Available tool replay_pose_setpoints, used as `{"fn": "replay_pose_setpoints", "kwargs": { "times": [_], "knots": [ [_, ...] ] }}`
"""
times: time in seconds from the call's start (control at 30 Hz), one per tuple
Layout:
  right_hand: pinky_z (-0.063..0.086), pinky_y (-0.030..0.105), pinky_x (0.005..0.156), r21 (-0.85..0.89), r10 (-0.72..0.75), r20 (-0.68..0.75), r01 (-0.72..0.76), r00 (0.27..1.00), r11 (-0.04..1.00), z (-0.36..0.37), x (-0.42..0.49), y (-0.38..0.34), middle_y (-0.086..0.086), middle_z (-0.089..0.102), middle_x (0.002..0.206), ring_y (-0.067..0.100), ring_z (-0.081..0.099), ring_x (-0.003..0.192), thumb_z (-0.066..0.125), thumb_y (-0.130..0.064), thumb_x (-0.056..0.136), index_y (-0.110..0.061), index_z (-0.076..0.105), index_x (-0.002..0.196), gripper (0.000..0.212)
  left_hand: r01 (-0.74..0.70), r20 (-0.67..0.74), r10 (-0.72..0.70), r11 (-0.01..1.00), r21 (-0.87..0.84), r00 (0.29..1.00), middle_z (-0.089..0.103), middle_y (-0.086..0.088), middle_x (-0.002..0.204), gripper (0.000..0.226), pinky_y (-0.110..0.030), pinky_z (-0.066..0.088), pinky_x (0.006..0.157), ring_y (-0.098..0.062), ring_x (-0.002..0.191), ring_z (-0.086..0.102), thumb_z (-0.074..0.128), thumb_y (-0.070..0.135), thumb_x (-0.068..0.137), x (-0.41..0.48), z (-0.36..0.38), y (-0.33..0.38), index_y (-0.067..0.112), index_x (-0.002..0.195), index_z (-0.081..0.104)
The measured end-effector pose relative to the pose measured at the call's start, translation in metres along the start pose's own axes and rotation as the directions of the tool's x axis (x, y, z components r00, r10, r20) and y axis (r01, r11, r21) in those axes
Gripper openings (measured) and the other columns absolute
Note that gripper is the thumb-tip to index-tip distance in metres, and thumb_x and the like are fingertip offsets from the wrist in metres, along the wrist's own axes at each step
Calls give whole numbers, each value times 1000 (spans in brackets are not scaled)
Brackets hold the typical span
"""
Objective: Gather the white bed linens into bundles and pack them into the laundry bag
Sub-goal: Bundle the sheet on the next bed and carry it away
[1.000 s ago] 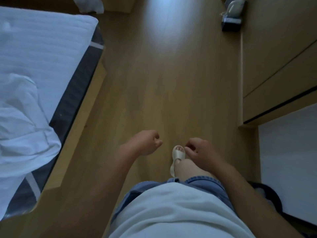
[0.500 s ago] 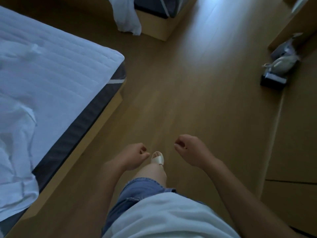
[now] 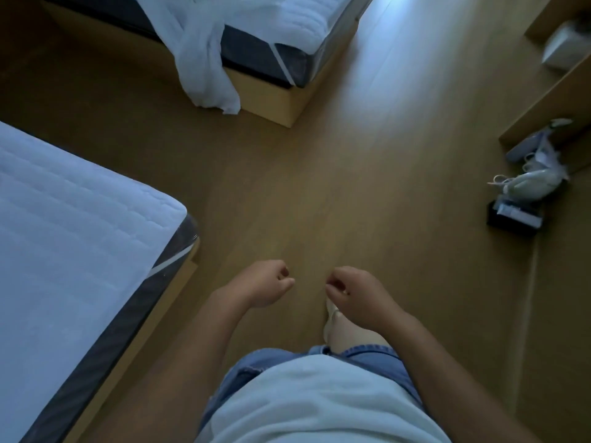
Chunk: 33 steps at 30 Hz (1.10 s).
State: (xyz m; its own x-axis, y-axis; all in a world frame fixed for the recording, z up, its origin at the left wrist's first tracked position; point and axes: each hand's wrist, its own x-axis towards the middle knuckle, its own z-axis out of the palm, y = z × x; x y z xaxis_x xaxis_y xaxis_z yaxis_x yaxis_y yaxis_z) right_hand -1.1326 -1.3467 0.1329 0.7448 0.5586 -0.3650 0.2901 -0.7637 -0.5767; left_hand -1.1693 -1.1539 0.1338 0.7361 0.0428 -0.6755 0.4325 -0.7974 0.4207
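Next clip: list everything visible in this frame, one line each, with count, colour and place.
crumpled white bed sheet: one, white, draped down the far bed's side, top centre
far bed with quilted white mattress pad: one, white over dark mattress, top
near bed with quilted white mattress pad: one, white over dark mattress, left
wooden floor: one, tan, centre
wooden cabinet: one, tan, right edge
black box under pale clutter: one, on the floor by the cabinet
white slipper: one, below the right hand
blue denim shorts: one, bottom
white shirt: one, bottom
left hand: fingers curled, empty
right hand: fingers curled, empty
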Motion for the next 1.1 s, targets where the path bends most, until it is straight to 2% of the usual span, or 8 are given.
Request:
{"fn": "replay_pose_setpoints", "kwargs": {
  "times": [0.17,0.27,0.47,0.67,0.83,1.0,1.1],
  "knots": [
    [43,34,72,-110,-116,32,119,993,987,-100,140,13,5,61,90,23,54,82,53,-21,91,-8,63,91,16,47,-56,-55,989,-138,997,61,-7,126,37,-28,44,92,-20,112,57,52,35,96,91,-80,48,11,124,57],
    [43,34,71,-158,-162,92,175,982,972,-137,214,4,4,60,90,23,54,82,52,-22,91,-9,62,91,17,94,-76,-112,972,-215,991,60,-5,127,38,-27,42,91,-19,113,56,51,35,97,128,-132,50,13,127,55],
    [44,35,70,-180,-181,176,213,968,960,-159,367,-28,5,60,88,25,54,80,50,-19,90,-6,61,88,17,200,-70,-246,898,-393,967,62,-1,119,31,-25,45,82,-13,98,56,53,34,95,209,-227,-4,16,120,59],
    [45,33,70,-199,-169,212,211,963,957,-188,525,-92,3,59,86,22,55,78,50,-20,91,-9,61,86,17,155,-145,-232,898,-411,962,63,-3,117,28,-24,43,80,-14,98,57,51,30,97,307,-376,-56,14,118,61],
    [47,35,71,-174,-176,231,219,957,960,-209,634,-145,1,60,88,19,55,79,49,-21,92,-10,61,87,18,117,-157,-186,921,-373,970,62,-4,116,29,-26,44,85,-19,104,57,49,32,97,367,-490,-81,15,118,60],
    [44,33,69,-196,-174,316,244,932,950,-215,746,-184,1,58,87,20,53,78,50,-24,92,-9,60,88,19,156,-116,-234,875,-459,965,62,0,115,27,-33,48,91,-16,102,58,50,34,96,431,-566,-123,20,116,60],
    [44,30,66,-177,-196,341,268,919,947,-224,828,-216,1,58,86,19,54,76,49,-23,93,-9,60,88,19,163,-125,-250,864,-476,960,61,1,117,27,-31,47,91,-15,104,57,50,33,97,473,-619,-150,19,118,59]
  ]
}}
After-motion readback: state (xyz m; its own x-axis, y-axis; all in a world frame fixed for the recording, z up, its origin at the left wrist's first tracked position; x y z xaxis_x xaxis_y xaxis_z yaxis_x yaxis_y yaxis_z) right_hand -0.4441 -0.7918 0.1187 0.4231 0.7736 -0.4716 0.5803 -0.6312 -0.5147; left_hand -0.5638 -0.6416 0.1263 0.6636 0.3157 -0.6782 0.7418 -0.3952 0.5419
